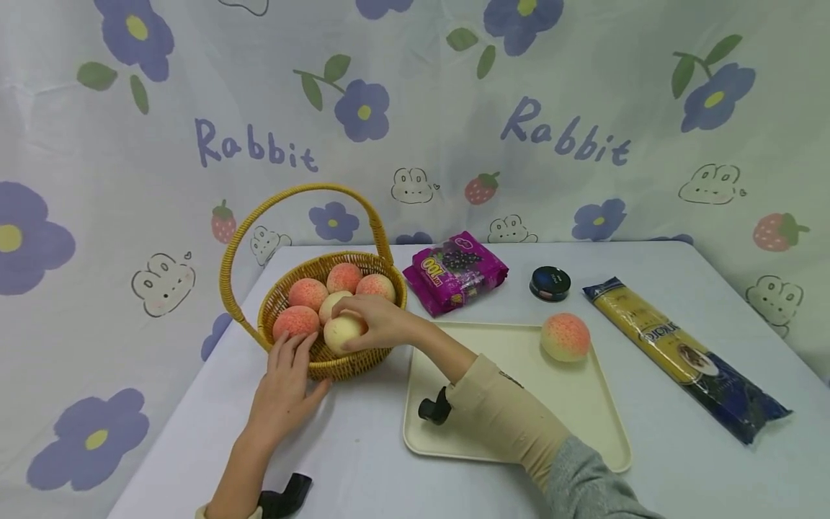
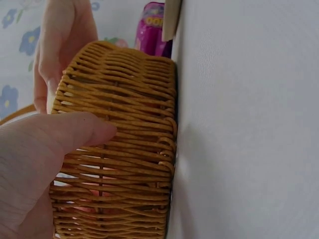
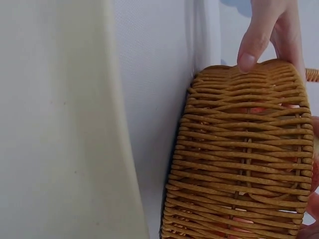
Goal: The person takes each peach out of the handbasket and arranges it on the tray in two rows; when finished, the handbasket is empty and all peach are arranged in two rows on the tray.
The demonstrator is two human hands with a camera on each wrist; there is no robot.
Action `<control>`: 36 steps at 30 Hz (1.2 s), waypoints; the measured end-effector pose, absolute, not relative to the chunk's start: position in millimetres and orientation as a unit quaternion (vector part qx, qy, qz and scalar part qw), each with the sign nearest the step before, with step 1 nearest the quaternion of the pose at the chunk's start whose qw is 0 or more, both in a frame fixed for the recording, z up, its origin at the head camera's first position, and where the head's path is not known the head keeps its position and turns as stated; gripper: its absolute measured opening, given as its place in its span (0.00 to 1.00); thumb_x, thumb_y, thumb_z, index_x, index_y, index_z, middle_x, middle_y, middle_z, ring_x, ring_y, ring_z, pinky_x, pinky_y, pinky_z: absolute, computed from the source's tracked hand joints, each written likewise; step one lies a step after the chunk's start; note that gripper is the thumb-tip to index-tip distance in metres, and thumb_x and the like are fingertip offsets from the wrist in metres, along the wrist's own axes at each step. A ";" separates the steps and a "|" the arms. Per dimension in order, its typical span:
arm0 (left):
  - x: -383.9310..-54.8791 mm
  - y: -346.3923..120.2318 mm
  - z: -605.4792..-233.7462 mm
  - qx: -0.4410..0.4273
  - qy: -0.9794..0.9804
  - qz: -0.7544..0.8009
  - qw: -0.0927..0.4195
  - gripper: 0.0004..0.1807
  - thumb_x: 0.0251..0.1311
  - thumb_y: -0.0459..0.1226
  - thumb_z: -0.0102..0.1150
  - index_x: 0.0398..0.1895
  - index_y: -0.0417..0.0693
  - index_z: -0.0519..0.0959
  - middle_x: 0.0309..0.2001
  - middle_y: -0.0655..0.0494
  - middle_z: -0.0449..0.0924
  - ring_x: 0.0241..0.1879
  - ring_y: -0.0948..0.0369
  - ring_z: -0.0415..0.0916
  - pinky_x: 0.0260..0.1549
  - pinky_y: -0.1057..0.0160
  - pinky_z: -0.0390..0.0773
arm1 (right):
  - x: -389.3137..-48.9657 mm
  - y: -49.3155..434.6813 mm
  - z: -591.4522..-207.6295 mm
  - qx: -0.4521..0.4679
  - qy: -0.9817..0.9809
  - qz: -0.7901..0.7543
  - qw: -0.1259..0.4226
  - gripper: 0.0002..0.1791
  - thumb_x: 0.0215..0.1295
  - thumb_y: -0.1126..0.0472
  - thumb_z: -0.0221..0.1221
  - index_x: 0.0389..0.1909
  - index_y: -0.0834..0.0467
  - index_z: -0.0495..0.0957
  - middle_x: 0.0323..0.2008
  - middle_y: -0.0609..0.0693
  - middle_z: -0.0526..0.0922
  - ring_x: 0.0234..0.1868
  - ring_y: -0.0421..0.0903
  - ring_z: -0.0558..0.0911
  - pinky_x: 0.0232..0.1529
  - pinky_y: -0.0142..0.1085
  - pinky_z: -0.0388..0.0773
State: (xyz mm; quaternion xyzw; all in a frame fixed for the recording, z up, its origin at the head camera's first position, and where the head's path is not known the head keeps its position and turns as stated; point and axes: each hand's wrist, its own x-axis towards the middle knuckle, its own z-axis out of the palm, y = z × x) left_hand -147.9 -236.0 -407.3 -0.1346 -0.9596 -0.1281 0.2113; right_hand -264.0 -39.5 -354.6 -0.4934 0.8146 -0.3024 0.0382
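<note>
A wicker basket (image 1: 350, 367) with a tall arched handle holds several peaches, some reddish like the front-left peach (image 1: 295, 321), others pale. My right hand (image 1: 382, 321) reaches over the basket's right side and grips a pale peach (image 1: 344, 333) near the front, thumb and fingers around it. With my left hand (image 1: 282, 393) I hold the basket's front-left rim. In the left wrist view, the left thumb (image 2: 84, 130) lies against the woven outer wall. The right wrist view shows the left hand (image 3: 264, 35) at the basket's far end, the peaches mostly hidden behind the weave.
Right of the basket lies a cream tray (image 1: 480, 443), with one peach (image 1: 565, 336) at its back right. Behind it are a purple grape-printed packet (image 1: 460, 270) and a small round dark container (image 1: 550, 282). A long gold-and-blue packet (image 1: 681, 353) lies at the right.
</note>
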 end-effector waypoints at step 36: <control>-146.7 -235.4 -406.9 -0.138 -0.959 -0.143 0.202 0.41 0.44 0.39 0.67 0.62 0.36 0.60 0.58 0.38 0.59 0.63 0.41 0.47 0.52 0.40 0.63 | -260.7 -25.9 -350.3 -0.446 0.832 -0.328 0.032 0.34 0.45 0.51 0.64 0.57 0.51 0.67 0.55 0.48 0.70 0.57 0.42 0.66 0.51 0.34 0.69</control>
